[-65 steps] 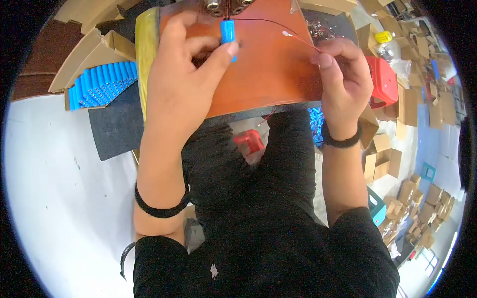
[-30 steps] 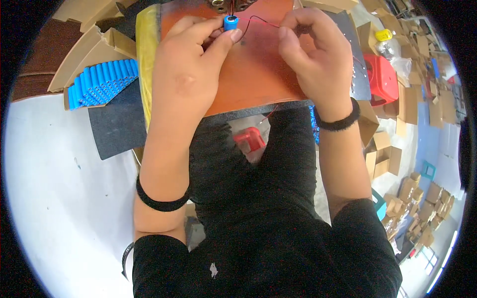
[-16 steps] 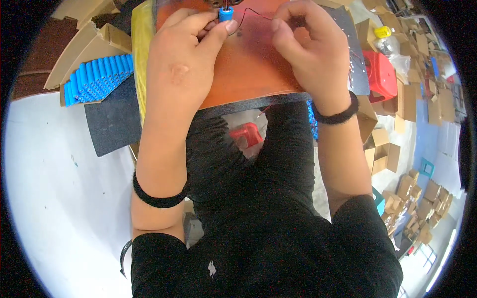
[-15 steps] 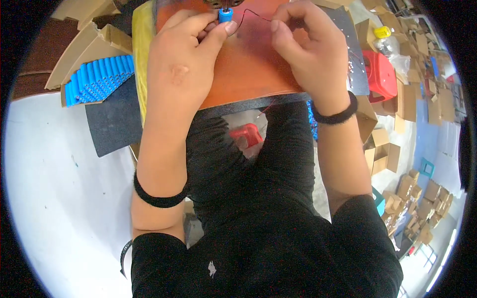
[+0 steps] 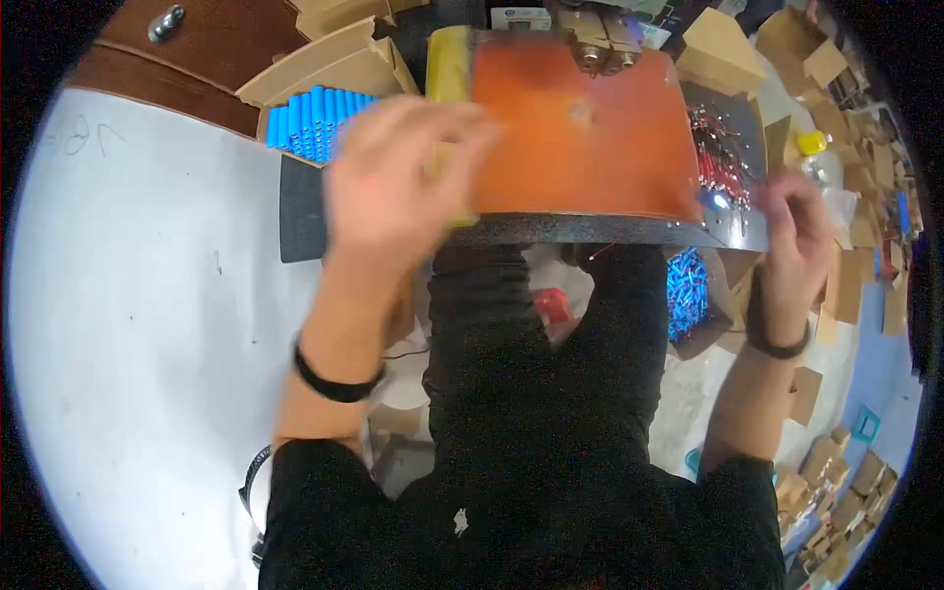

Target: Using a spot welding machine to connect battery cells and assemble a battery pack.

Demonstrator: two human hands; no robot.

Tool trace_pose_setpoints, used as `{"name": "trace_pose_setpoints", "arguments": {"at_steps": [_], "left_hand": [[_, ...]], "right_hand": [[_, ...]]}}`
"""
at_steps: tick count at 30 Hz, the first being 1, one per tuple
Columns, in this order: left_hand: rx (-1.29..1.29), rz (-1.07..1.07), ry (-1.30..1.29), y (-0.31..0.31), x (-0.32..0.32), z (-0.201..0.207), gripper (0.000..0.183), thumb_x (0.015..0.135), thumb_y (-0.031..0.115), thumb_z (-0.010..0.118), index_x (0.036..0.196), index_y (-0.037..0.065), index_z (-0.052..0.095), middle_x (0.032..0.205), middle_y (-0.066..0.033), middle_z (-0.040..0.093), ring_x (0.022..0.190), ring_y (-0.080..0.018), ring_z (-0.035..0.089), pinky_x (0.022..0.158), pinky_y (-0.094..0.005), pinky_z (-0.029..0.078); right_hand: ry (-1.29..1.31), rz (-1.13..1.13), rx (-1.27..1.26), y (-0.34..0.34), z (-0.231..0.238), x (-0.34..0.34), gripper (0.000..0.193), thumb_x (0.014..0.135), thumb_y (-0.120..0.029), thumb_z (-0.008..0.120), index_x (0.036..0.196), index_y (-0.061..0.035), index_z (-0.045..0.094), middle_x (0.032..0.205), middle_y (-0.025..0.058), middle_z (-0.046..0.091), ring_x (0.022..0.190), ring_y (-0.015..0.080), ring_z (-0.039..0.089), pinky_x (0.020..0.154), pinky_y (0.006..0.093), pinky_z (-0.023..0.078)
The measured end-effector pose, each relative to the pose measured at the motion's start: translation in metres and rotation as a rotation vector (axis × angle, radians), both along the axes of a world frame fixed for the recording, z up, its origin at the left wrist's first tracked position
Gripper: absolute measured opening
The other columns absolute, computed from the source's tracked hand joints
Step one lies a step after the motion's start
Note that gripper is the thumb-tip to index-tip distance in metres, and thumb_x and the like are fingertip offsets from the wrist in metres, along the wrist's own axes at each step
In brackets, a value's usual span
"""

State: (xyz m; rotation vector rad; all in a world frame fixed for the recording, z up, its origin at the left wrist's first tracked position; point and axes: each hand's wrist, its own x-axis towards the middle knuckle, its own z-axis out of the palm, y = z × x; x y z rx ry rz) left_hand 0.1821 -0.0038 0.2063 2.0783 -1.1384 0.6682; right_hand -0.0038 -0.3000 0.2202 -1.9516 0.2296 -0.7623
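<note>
1. The left hand (image 5: 398,182) is in the upper left of the frame, blurred, its thumb and fingers curved with a gap between them; whether its fingertips pinch anything I cannot tell.
2. Blue batteries (image 5: 313,120) stand in tight rows in a cardboard box (image 5: 329,67) at the upper left, partly hidden by that hand; blur hides whether they touch.
3. The right hand (image 5: 801,231) is at the right of the frame, well apart from the left one, with bent fingers; I cannot tell whether it grips anything.
4. Just beside its fingertips, a heap of red and black wires (image 5: 723,162) lies on the right part of the bench (image 5: 580,229).
5. An orange mat (image 5: 580,157) covers the middle of the bench, with a yellow strip (image 5: 449,69) along its left side.
6. A metal machine part (image 5: 605,47) overhangs the mat's far edge, at the top of the frame.
7. More blue batteries fill a box below the bench, right of the person's legs (image 5: 551,393).
</note>
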Motion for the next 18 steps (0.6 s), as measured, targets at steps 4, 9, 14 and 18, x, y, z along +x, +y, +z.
{"name": "trace_pose_setpoints", "arguments": {"at_steps": [4, 9, 14, 18], "left_hand": [[0.339, 0.290, -0.143, 0.065, 0.042, 0.018, 0.026, 0.081, 0.022, 0.069, 0.105, 0.012, 0.068, 0.102, -0.0056, 0.065, 0.096, -0.0265, 0.060, 0.085, -0.0402, 0.044], [0.857, 0.459, -0.210, 0.097, 0.081, 0.008, 0.040, 0.082, 0.022, 0.067, 0.121, 0.015, 0.062, 0.123, -0.0069, 0.058, 0.114, -0.0263, 0.052, 0.099, -0.0505, 0.036], [0.820, 0.362, -0.214, 0.092, 0.095, 0.020, 0.024, 0.086, 0.020, 0.062, 0.108, 0.013, 0.068, 0.114, -0.0034, 0.064, 0.108, -0.0230, 0.056, 0.093, -0.0439, 0.034], [0.782, 0.272, -0.338, 0.091, 0.100, 0.013, 0.021, 0.088, 0.019, 0.061, 0.106, 0.010, 0.067, 0.109, -0.0056, 0.066, 0.098, -0.0248, 0.060, 0.090, -0.0420, 0.036]], "right_hand": [[0.094, -0.136, 0.010, -0.056, -0.012, -0.077, 0.001, 0.091, -0.003, 0.054, 0.091, -0.0020, 0.055, 0.089, 0.0002, 0.055, 0.082, 0.0089, 0.051, 0.073, 0.0215, 0.041], [0.417, -0.403, -0.205, -0.104, -0.085, -0.131, 0.006, 0.089, -0.006, 0.056, 0.090, -0.0003, 0.059, 0.083, 0.0032, 0.059, 0.079, 0.0116, 0.054, 0.076, 0.0261, 0.045], [0.687, -0.541, -0.203, -0.156, -0.164, -0.169, 0.023, 0.087, -0.014, 0.058, 0.103, 0.0027, 0.060, 0.094, 0.0164, 0.065, 0.086, 0.0247, 0.063, 0.079, 0.0342, 0.049], [0.527, -0.631, -0.259, -0.144, -0.171, -0.163, 0.026, 0.086, -0.010, 0.058, 0.109, 0.0026, 0.058, 0.099, 0.0171, 0.063, 0.088, 0.0251, 0.063, 0.081, 0.0344, 0.050]]}}
